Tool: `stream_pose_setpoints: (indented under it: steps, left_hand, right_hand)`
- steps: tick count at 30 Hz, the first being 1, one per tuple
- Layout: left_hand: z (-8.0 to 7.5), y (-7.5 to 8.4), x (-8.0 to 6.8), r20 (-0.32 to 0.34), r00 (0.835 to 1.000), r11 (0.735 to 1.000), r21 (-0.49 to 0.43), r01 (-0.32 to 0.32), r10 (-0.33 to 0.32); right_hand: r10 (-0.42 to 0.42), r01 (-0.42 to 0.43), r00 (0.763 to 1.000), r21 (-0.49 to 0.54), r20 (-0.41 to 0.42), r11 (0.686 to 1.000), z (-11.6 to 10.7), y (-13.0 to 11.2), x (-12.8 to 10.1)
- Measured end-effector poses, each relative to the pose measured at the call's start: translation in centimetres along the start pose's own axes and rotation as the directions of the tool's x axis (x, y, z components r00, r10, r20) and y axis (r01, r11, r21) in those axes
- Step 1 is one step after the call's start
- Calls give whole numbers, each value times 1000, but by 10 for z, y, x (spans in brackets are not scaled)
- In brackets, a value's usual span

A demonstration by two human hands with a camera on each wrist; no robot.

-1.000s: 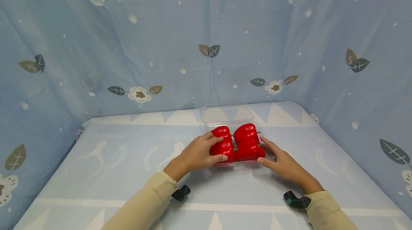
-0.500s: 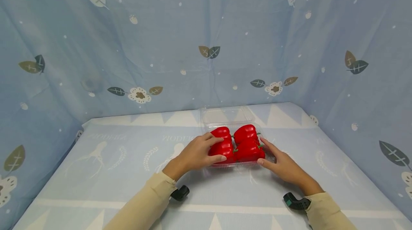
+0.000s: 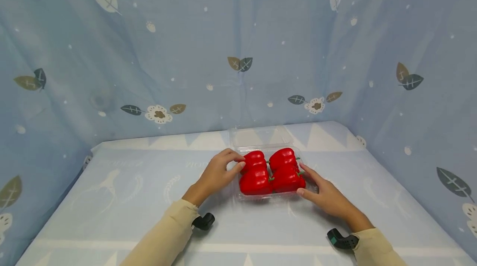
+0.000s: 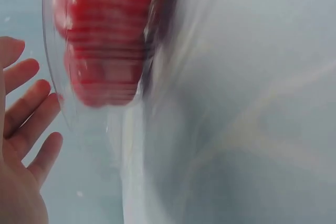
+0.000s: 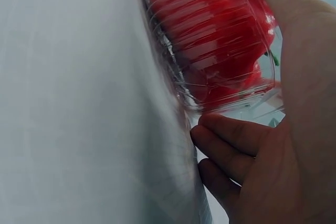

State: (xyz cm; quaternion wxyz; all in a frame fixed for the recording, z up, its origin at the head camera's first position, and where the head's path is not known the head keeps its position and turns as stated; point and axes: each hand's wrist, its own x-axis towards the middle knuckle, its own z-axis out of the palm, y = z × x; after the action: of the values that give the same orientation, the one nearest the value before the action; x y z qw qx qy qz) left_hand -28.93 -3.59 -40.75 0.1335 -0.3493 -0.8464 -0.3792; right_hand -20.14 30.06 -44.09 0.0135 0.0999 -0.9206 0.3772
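Observation:
Several glossy red bell peppers with green stems, such as the front left pepper point(image 3: 255, 182) and the front right pepper point(image 3: 286, 179), lie in two rows in a clear plastic clamshell box point(image 5: 239, 100). Its hinged lid point(image 3: 261, 137) is folded back behind. My left hand point(image 3: 216, 175) hovers at the box's left side, fingertips close to the back left pepper point(image 3: 254, 159); the left wrist view shows its fingers spread and holding nothing. My right hand point(image 3: 329, 200) rests at the box's right side, thumb by the front corner and loosely bent fingers along the side wall.
The box stands on a table with a pale blue patterned cloth point(image 3: 130, 200). Blue curtains point(image 3: 167, 51) with leaf and flower prints close in the back and sides. Black wrist bands point(image 3: 340, 239) sit on both forearms.
My left hand has come off the left peppers and drawn back to the left, its fingers now beside the box. My right hand keeps its place at the box's right side.

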Motion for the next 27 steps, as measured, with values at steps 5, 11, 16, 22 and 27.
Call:
stream_pose_setpoints:
  steps: [5,11,16,22,27]
  left_hand:
    - [-1,-10,3,-95,994,998,-28,59,-61]
    - [-3,-23,6,-161,963,973,-121,198,-216]
    - [-10,-32,13,-161,907,915,-186,358,-388]
    - [-13,-41,22,-80,845,816,-323,480,-529]
    - [-8,-45,29,-36,811,751,-404,522,-583]
  right_hand:
    - [-4,4,1000,-20,-9,1000,-1,-1,-3]
    - [-13,13,1000,-1,-15,1000,1,-1,-1]
    - [-4,4,1000,16,-12,1000,4,0,1]
    - [11,-11,1000,11,-12,1000,4,-1,1]
    - [34,-34,999,7,2,999,1,-3,-2]
